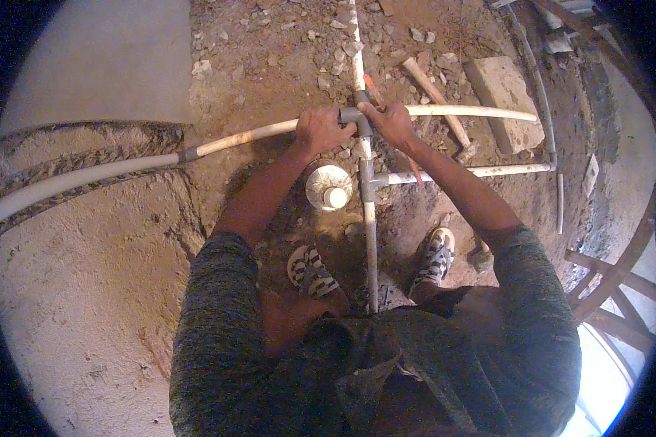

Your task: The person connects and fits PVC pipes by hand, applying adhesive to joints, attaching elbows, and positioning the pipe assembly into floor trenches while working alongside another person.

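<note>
Between the person's 2 feet, on the dirt, stands a round white jar (329,186) with a small white cap on top, seen from above; what is in it cannot be told.

The left hand (321,131) is closed around a long cream pipe (248,135), fingers wrapped over it just left of a grey fitting (357,116). The right hand (391,122) is closed on the same fitting from the right side, thumb and fingers pressed to it. Another cream pipe (474,112) runs on to the right from the fitting.

A thinner pipe (369,218) runs from the fitting toward the person, meeting a second grey joint (368,182) with a side branch (474,172) going right.

A hammer with a wooden handle (437,98) lies on the rubble to the right, beside a pale stone block (504,102). Both sandals (310,271) stand either side of the thinner pipe.
</note>
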A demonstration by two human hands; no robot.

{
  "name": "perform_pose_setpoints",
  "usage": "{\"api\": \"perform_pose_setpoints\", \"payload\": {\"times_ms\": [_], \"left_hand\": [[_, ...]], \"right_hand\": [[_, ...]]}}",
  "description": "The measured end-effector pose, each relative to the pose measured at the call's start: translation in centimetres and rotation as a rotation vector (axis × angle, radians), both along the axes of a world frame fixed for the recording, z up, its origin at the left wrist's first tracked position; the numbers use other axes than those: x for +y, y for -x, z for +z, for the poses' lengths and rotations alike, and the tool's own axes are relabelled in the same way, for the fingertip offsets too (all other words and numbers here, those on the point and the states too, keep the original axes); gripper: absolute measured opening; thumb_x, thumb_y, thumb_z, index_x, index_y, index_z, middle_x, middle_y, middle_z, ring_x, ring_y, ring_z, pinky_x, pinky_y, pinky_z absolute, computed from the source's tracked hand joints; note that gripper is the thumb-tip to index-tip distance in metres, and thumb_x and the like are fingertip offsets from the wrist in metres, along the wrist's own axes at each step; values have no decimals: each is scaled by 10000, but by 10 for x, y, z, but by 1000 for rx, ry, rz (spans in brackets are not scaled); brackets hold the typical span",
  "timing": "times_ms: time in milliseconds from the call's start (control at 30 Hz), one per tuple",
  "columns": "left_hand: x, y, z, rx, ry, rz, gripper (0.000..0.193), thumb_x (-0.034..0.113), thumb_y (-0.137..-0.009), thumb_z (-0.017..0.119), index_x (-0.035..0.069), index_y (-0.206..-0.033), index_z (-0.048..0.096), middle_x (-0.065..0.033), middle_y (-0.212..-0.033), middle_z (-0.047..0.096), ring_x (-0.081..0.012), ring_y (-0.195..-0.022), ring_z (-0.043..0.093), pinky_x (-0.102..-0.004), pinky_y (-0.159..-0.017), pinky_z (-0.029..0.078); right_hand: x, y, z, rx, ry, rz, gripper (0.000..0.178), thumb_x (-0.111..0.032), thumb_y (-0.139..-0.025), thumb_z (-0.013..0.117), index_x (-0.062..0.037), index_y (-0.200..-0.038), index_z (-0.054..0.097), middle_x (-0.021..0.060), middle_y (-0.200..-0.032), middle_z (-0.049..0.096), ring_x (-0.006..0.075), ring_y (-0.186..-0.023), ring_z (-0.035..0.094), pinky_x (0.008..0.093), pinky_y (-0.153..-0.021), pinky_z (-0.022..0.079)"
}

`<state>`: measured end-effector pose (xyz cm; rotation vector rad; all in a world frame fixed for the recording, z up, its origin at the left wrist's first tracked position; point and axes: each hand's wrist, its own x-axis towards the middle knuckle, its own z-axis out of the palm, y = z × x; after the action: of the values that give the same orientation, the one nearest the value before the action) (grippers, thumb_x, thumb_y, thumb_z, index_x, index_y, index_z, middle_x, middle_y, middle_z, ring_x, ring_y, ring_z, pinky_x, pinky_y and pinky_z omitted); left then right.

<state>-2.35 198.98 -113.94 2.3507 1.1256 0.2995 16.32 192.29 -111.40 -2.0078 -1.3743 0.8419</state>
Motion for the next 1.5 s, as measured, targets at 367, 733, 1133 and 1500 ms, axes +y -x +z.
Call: {"api": "perform_pose_setpoints", "payload": {"times_ms": [367, 733, 1133, 1500], "left_hand": [[3, 2, 1, 44, 68, 3, 451, 470, -719, 672, 61, -909, 652, -185, -838, 693, -384, -790, 676, -491, -753, 532], [0, 2, 1, 48, 21, 31, 435, 479, -703, 694, 121, -949, 689, -156, -874, 701, -351, -841, 682, -473, -768, 526], [1, 2, 4, 54, 32, 14, 436, 448, -720, 684, 82, -958, 683, -170, -886, 698, -359, -833, 680, -482, -774, 538], [-1, 3, 2, 30, -1, 24, 487, 461, -720, 684, 87, -1032, 682, -164, -903, 694, -354, -873, 672, -483, -803, 522]], "right_hand": [[1, 5, 18, 61, 53, 35, 618, -511, -873, 633, -269, -1420, 478, 206, -847, 681, 362, -725, 667, 451, -672, 516], [3, 2, 12, 53, 130, 66, 625, -500, -896, 607, -364, -1465, 386, 196, -857, 679, 339, -739, 661, 425, -684, 520], [2, 3, 15, 48, 103, -30, 581, -575, -799, 688, -26, -988, 674, 220, -776, 659, 373, -742, 658, 456, -689, 506], [1, 4, 16, 23, 87, 47, 598, -615, -866, 571, -349, -1394, 480, 236, -756, 643, 399, -688, 650, 479, -637, 499]]}}
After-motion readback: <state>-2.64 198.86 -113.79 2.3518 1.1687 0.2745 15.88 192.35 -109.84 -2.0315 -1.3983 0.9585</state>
